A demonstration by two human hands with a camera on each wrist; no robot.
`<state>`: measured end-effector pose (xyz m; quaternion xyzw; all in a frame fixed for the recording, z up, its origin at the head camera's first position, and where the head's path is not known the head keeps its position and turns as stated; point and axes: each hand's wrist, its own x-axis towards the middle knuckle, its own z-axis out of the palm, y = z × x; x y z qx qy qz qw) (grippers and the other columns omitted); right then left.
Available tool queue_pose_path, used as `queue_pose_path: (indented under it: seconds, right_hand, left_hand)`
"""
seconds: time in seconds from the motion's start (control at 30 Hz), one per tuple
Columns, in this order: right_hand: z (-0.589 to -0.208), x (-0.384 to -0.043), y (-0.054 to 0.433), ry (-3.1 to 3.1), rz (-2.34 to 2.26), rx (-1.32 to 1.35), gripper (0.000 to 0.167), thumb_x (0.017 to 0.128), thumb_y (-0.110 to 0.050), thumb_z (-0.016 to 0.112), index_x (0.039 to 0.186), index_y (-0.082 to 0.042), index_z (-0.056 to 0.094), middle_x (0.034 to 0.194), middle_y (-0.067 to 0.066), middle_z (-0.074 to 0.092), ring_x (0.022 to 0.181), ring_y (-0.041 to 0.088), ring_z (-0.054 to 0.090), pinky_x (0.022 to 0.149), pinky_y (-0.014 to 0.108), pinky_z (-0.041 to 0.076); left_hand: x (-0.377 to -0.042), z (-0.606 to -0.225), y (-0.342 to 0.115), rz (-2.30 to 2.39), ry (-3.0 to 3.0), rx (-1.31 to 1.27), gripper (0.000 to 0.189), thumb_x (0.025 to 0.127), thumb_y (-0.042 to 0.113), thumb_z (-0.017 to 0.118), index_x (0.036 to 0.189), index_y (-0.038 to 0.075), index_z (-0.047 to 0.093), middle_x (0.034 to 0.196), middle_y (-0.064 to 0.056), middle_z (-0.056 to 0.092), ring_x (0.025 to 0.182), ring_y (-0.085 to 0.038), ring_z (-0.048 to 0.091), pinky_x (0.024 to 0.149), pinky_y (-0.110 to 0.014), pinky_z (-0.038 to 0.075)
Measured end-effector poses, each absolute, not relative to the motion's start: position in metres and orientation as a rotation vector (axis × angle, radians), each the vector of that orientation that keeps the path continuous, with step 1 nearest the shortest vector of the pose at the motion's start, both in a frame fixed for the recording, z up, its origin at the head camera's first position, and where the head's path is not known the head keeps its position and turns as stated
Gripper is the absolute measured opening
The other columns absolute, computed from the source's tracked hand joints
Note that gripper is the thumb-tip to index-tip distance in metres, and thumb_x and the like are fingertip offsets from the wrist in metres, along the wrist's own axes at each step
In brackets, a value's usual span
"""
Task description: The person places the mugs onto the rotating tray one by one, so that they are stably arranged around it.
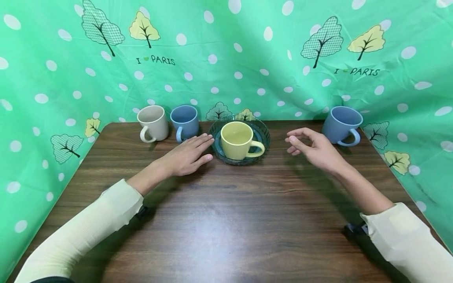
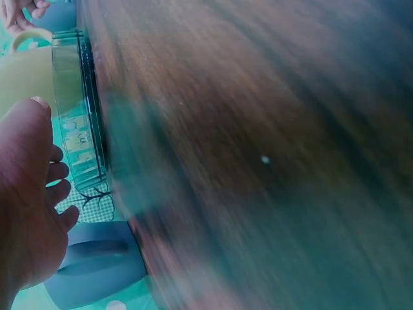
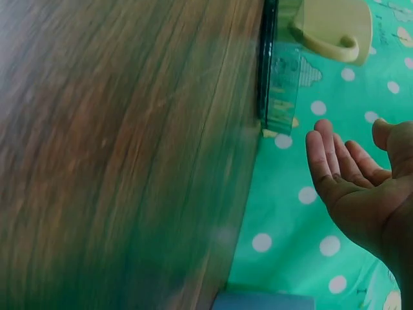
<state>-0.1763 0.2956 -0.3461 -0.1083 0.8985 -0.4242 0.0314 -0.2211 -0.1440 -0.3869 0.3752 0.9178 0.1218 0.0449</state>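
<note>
A yellow mug (image 1: 236, 147) stands upright in a clear glass dish (image 1: 264, 133) at the back middle of the table, its handle turned right. My left hand (image 1: 187, 155) is just left of the dish, fingers extended, holding nothing; in the left wrist view its thumb overlaps the yellow mug. Behind that hand stands a blue mug (image 1: 185, 120), its lower part partly covered. My right hand (image 1: 313, 147) hovers to the right of the dish, fingers loosely bent and nothing in them. Close behind it on the right is another blue mug (image 1: 340, 125).
A whitish mug (image 1: 155, 122) stands at the back left beside the blue one. The brown wooden table (image 1: 226, 220) runs back to a green patterned cloth (image 1: 226, 59) hanging behind and at both sides.
</note>
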Motion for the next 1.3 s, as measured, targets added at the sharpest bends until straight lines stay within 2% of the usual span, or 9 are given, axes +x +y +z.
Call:
queue_pose_path:
  seconds: [0.1, 0.23, 0.33, 0.63, 1.07, 1.3]
  right_hand:
    - [-0.345, -0.175, 0.305, 2.781, -1.341, -0.337, 0.045, 0.121, -0.038, 0.055, 0.151, -0.005, 0.062, 0.138, 0.014, 0.077, 0.100, 0.000, 0.079, 0.088, 0.015, 0.063]
    - [-0.343, -0.174, 0.317, 2.803, -1.375, -0.361, 0.044, 0.121, -0.034, 0.057, 0.149, -0.001, 0.063, 0.122, -0.018, 0.076, 0.098, -0.001, 0.080, 0.087, 0.016, 0.064]
    - [-0.343, -0.174, 0.325, 2.808, -1.417, -0.366, 0.043, 0.120, -0.032, 0.058, 0.147, 0.001, 0.063, 0.115, -0.032, 0.073, 0.097, -0.002, 0.080, 0.085, 0.015, 0.065]
    - [-0.345, -0.174, 0.345, 2.804, -1.476, -0.289, 0.041, 0.121, -0.031, 0.057, 0.146, 0.001, 0.062, 0.112, -0.036, 0.072, 0.096, -0.006, 0.079, 0.083, 0.014, 0.065]
    - [-0.347, -0.173, 0.377, 2.798, -1.542, -0.165, 0.019, 0.120, -0.028, 0.059, 0.134, -0.019, 0.066, 0.107, -0.037, 0.075, 0.090, -0.007, 0.079, 0.078, 0.012, 0.064]
    - [-0.346, -0.171, 0.389, 2.770, -1.613, -0.120, 0.021, 0.119, -0.027, 0.060, 0.133, -0.013, 0.066, 0.106, -0.035, 0.076, 0.089, -0.006, 0.080, 0.076, 0.012, 0.064]
  left_hand:
    - [-0.219, -0.387, -0.147, 0.391, 2.810, 1.143, 0.068, 0.122, 0.043, 0.048, 0.176, 0.003, 0.035, 0.185, -0.019, 0.033, 0.176, -0.038, 0.026, 0.145, -0.059, 0.022]
    - [-0.216, -0.387, -0.151, 0.409, 2.818, 1.135, 0.067, 0.122, 0.042, 0.048, 0.175, 0.003, 0.036, 0.184, -0.019, 0.034, 0.176, -0.039, 0.026, 0.145, -0.059, 0.022]
    - [-0.213, -0.387, -0.154, 0.414, 2.816, 1.134, 0.066, 0.122, 0.042, 0.048, 0.175, 0.003, 0.037, 0.184, -0.020, 0.036, 0.175, -0.039, 0.027, 0.144, -0.060, 0.023]
    - [-0.205, -0.387, -0.153, 0.407, 2.808, 1.198, 0.065, 0.121, 0.040, 0.051, 0.174, 0.003, 0.039, 0.183, -0.021, 0.037, 0.174, -0.042, 0.030, 0.143, -0.062, 0.027]
    - [-0.191, -0.385, -0.149, 0.409, 2.765, 1.261, 0.064, 0.121, 0.038, 0.052, 0.173, 0.002, 0.041, 0.182, -0.020, 0.038, 0.174, -0.040, 0.030, 0.143, -0.062, 0.027]
    - [-0.186, -0.387, -0.150, 0.405, 2.765, 1.305, 0.063, 0.121, 0.037, 0.052, 0.173, 0.002, 0.041, 0.182, -0.020, 0.040, 0.174, -0.040, 0.030, 0.142, -0.063, 0.027]
